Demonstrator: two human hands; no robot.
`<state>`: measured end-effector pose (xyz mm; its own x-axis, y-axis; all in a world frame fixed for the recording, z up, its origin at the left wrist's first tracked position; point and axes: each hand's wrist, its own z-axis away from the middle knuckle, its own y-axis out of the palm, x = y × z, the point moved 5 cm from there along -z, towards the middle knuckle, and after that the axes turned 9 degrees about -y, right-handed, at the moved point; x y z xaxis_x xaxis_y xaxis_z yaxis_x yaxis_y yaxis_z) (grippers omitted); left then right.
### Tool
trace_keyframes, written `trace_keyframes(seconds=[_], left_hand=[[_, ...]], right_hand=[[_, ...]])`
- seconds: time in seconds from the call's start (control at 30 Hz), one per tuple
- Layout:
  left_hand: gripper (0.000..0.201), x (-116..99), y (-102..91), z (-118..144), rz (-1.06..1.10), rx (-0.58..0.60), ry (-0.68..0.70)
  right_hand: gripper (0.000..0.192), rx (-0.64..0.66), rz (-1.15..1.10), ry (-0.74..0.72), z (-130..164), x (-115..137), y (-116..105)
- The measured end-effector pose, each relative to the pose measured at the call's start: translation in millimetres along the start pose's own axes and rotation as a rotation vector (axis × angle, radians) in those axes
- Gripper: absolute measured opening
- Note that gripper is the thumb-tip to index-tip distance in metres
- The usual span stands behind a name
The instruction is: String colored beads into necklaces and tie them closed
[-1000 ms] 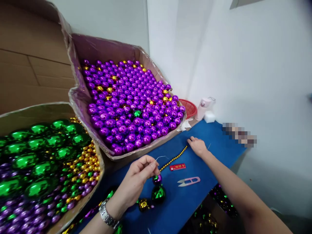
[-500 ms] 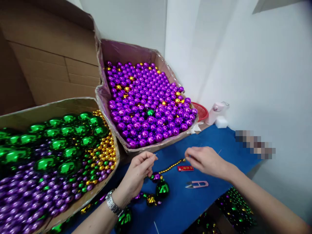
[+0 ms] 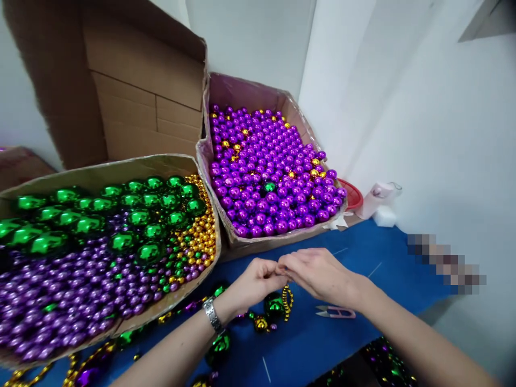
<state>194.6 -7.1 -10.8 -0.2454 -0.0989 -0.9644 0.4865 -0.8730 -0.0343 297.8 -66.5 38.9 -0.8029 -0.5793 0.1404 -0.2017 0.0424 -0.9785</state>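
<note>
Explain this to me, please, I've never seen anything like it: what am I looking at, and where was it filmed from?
There's no machine here: a person works with two bare hands, filmed by a camera worn on the head, looking forward and down. The left hand, with a metal watch at its wrist, meets the right hand at the fingers. What they pinch is hidden, but a strand of small gold beads shows just below. On the blue tabletop lie pink-handled snips and strung ornaments, including a large green ball. Beyond stands a box of mostly purple balls; left of it, a box of mixed beads.
</note>
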Motion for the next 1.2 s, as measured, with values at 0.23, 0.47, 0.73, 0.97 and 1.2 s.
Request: trace_keyframes(seconds=[0.23, 0.47, 0.73, 0.97, 1.2], left_hand=[[0.025, 1.7, 0.5, -0.2, -0.072, 0.020, -0.029], [0.024, -20.0, -21.0, 5.2, -0.123, -0.107, 0.076], [0.020, -46.6, -5.7, 4.3, -0.374, -0.056, 0.243], [0.016, -70.6, -5.7, 10.2, -0.493, -0.066, 0.361], [0.017, -86.0, -8.2, 17.0, -0.424, -0.073, 0.341]], right_hand=[[0.018, -0.034, -0.217, 0.129, 4.2, -19.0, 6.0], [0.033, -0.065, -0.534, 0.150, 42.3, -28.6, 15.9], [0.026, -0.954, -1.394, 0.150, 8.6, -8.1, 1.3], [0.025, -1.161, -1.420, 0.216, -20.4, -2.5, -27.1], [0.026, -1.062, -1.463, 0.177, -28.6, 3.7, -70.9]])
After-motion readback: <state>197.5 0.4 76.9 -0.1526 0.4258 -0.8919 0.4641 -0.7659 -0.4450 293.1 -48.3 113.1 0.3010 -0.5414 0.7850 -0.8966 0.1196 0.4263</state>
